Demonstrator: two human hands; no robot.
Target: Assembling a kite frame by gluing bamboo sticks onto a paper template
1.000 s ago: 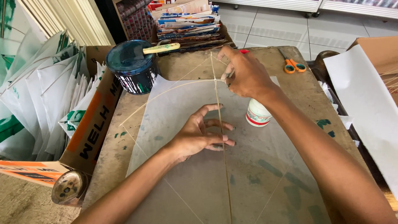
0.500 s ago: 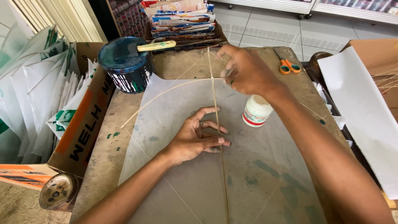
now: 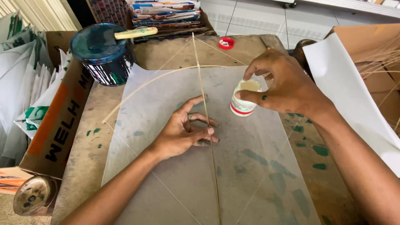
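One table, worn, with green paint spots, fills the view. One translucent paper sheet lies flat on it, covering the centre and running off the 6 o'clock edge.

One cardboard box stands on edge at 9 o'clock, against a stack of folded white-and-green papers. A second box sits at 2 o'clock, with one white sheet draped down from it and thin sticks showing behind; number cannot be told.

Two sticks lie on the paper: one straight spine running 12 to 6, and one bowed stick arching from 9 o'clock across the spine's upper part.

One dark paint pot at 11 o'clock, one pale-handled brush resting across its top. One stack of magazines at 12.

Two hands. Left hand, centre: fingers spread flat, pressing the spine down onto the paper. Right hand, 2 o'clock of centre: thumb and fingers curled around one small white glue bottle, gripping it; the bottle is open, tilted, and sits just right of the spine, low over the paper; whether it touches cannot be told.

One tape roll at 8 o'clock, by the table corner. One red cap at 12 o'clock on the table.
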